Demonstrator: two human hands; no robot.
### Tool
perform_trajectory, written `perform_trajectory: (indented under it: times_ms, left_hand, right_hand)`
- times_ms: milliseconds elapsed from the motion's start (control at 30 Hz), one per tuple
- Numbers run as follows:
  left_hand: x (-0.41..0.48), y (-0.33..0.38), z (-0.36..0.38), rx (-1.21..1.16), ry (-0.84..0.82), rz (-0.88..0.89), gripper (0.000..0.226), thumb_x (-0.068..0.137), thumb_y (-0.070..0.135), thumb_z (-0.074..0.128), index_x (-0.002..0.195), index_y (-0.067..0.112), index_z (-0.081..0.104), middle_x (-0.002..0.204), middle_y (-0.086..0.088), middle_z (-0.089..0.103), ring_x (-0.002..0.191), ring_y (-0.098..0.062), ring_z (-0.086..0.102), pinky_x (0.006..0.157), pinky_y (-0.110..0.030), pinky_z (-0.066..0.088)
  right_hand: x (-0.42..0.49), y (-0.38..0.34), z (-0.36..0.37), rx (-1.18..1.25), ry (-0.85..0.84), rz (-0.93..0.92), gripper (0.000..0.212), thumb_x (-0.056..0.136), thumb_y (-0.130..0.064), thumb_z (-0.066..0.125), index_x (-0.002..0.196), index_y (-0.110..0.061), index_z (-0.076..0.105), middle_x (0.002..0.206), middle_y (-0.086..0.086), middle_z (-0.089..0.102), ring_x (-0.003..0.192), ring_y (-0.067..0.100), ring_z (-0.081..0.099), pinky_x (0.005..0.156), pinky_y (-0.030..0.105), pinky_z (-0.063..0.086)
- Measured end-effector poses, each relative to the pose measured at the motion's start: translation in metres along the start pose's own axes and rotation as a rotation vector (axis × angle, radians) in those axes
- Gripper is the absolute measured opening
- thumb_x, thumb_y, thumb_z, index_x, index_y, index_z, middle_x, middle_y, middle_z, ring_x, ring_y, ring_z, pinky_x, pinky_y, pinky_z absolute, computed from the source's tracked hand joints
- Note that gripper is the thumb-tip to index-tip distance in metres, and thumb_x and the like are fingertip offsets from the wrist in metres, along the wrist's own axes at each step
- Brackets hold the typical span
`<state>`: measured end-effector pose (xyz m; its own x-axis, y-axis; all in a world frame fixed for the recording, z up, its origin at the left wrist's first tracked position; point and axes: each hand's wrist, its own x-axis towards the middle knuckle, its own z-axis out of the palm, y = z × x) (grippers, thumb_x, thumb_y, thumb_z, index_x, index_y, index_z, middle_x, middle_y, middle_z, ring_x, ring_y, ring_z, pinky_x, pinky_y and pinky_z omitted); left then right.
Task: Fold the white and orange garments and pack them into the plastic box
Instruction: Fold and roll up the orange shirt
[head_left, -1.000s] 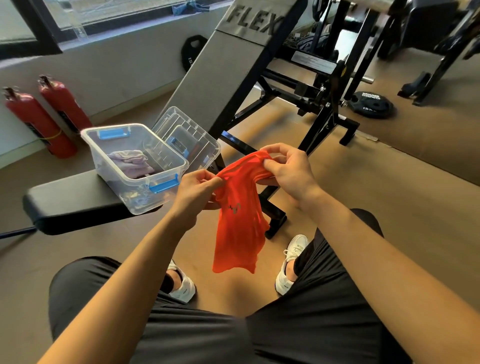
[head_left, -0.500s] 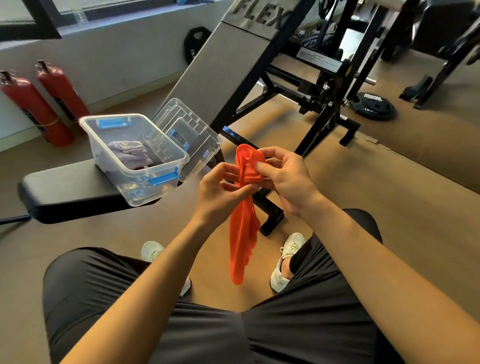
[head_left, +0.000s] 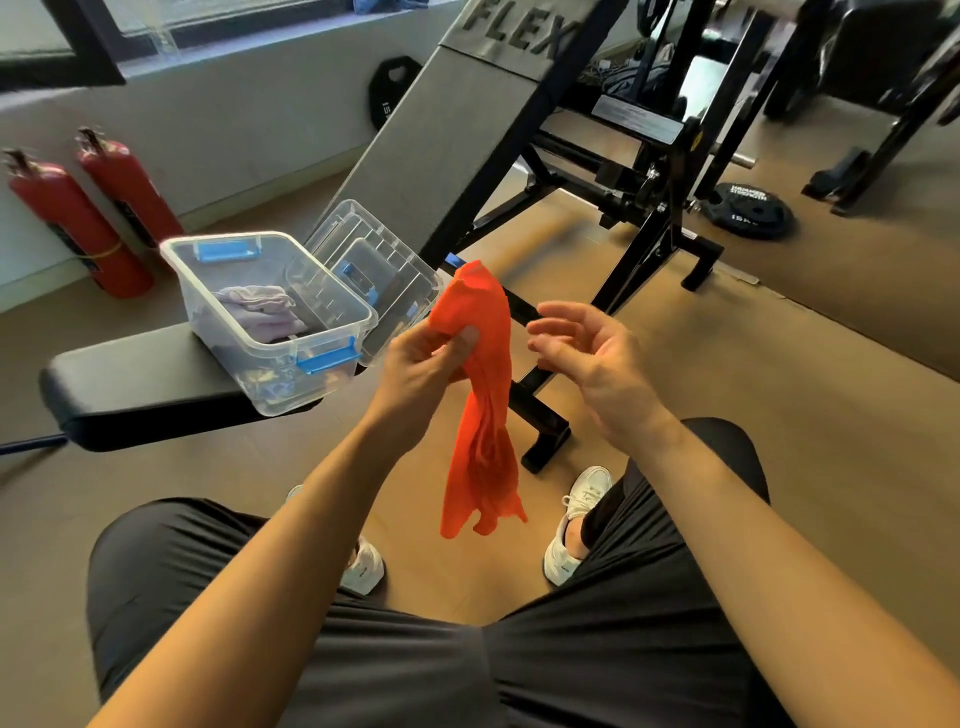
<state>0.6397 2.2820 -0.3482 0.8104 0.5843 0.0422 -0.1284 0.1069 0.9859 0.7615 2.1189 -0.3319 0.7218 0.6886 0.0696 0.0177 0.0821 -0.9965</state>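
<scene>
An orange garment (head_left: 485, 405) hangs in the air in front of me, folded lengthwise into a narrow strip. My left hand (head_left: 423, 364) pinches it near its top between thumb and fingers. My right hand (head_left: 589, 353) hovers just to its right, fingers relaxed, holding nothing. To the left, a clear plastic box (head_left: 208, 275) with blue latches stands on a black bench pad (head_left: 140, 374). A crumpled white garment (head_left: 257, 309) lies inside the box. The box's clear lid (head_left: 374, 260) leans against its right side.
An inclined grey bench back with a black steel frame (head_left: 639, 249) rises behind the box. Two red fire extinguishers (head_left: 78, 218) stand by the left wall. A weight plate (head_left: 750, 208) lies on the floor at the right. My knees and white shoes are below.
My right hand has let go of the orange garment and moved right. My left hand alone holds it now, and the strip hangs a little looser.
</scene>
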Motion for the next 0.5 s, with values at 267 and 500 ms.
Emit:
perform_trajectory:
  times_ms: [267,500]
  left_hand:
    - [0.016,0.035,-0.006,-0.159,-0.107,-0.136,0.021,0.103,0.019,0.053,0.117,0.010,0.066,0.100,-0.002,0.076,0.093,-0.019,0.074,0.078,-0.036,0.059]
    - [0.031,0.051,-0.022,-0.286,0.078,-0.197,0.032,0.102,0.028,0.056,0.124,0.005,0.062,0.098,-0.005,0.075,0.088,-0.019,0.074,0.075,-0.033,0.060]
  right_hand:
    - [-0.003,0.055,0.010,-0.066,-0.327,0.227,0.066,0.084,-0.013,0.080,0.140,-0.028,0.050,0.126,0.000,0.069,0.118,0.019,0.065,0.100,0.040,0.052]
    - [-0.009,0.076,0.025,-0.046,-0.231,0.252,0.033,0.083,-0.016,0.080,0.113,-0.023,0.069,0.103,-0.005,0.077,0.098,0.013,0.073,0.081,0.024,0.057]
